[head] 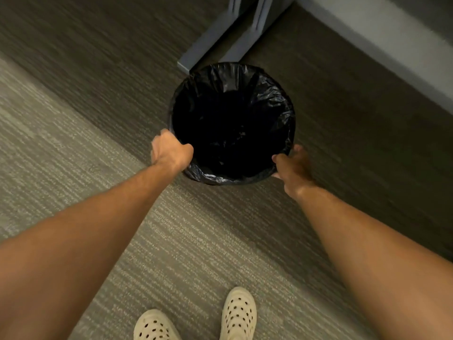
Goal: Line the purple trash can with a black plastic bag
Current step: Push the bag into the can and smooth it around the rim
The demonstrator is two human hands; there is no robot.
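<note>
The black plastic bag [232, 119], already draped inside and over the rim of the trash can standing on the carpeted floor [73, 143], is being gripped there by the left hand [170, 152] and touched by the loosely spread right hand [293, 168], so a final smoothing seems called for.

The black bag [267, 94] covered the trash can's rim and walls, so no purple showed. The left hand [169, 152] hid its fingers over the near rim. The bag's bottom was too dark to read. Both shoes [239, 312] were cropped below.
</note>
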